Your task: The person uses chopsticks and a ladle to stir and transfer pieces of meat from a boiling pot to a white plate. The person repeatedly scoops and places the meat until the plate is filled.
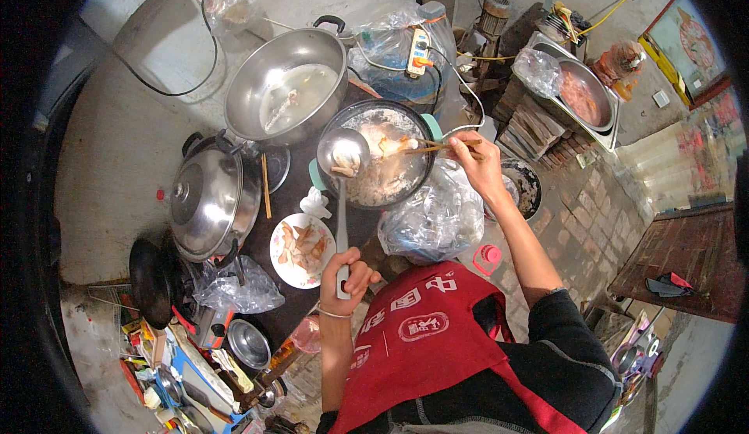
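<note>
My left hand [348,281] is closed round the handle of a metal ladle [342,219]. The ladle's bowl is over the left side of a dark pot [429,170] with green handles, and pale food pieces [344,166] lie in it. In my right hand [479,162] is a pair of wooden chopsticks [439,146], their tips at a pale chunk of meat [390,142] in the pot. Foamy, cloudy broth [373,193] surrounds the meat. Left of the ladle handle, a flowered plate [285,279] holds several brownish cooked pieces [303,247].
Behind the pot stands a large steel basin [243,90] with cloudy liquid. A lidded steel pot [204,200] is at the left, with chopsticks [266,186] beside it. A clear plastic bag [434,219] sits close to my right forearm. A power strip [419,50] hangs at the back.
</note>
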A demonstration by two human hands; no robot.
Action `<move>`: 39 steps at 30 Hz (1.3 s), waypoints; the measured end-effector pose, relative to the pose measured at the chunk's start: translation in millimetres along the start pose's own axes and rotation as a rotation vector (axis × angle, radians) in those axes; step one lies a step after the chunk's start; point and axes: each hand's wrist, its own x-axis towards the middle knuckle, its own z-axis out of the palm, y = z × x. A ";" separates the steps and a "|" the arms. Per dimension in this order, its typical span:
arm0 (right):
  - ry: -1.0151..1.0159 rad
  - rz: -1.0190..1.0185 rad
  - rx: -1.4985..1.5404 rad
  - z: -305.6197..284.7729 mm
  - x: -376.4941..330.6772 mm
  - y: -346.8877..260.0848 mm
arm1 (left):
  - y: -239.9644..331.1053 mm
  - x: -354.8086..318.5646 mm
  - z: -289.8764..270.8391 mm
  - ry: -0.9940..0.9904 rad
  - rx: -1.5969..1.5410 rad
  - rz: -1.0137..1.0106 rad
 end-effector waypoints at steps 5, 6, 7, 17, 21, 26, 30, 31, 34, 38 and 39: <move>0.025 0.080 0.062 0.0 -2.1 -13.7 | 1.9 1.6 -0.7 -0.016 0.002 0.004; 0.013 0.102 0.065 0.1 -2.6 -16.6 | 2.2 1.7 0.3 -0.017 0.006 0.002; 0.001 0.123 0.068 1.1 -2.8 -18.0 | 2.4 1.7 1.2 -0.019 0.010 0.000; -0.194 -0.008 -0.011 40.5 4.9 11.4 | 2.4 0.2 8.2 0.005 0.079 -0.006; -0.243 0.081 0.082 35.9 5.4 3.4 | 1.0 -4.7 6.2 0.030 0.059 0.020; -0.145 0.079 0.015 25.4 15.5 11.5 | 2.0 -4.1 2.9 0.007 0.045 0.026; -0.217 0.241 0.175 29.5 11.3 9.0 | 2.0 -6.4 1.8 0.023 0.039 0.036; -0.159 0.209 0.158 26.1 11.6 6.9 | 2.3 -6.5 1.5 0.020 0.045 0.035; -0.173 0.182 0.163 21.9 9.1 11.3 | 1.4 -5.3 1.6 0.040 0.061 0.025; -0.117 0.107 0.052 16.3 12.6 2.4 | 1.7 -4.1 0.7 0.023 0.055 0.017; -0.155 0.112 0.088 15.1 9.8 6.0 | 1.7 -4.9 3.0 0.015 0.060 0.010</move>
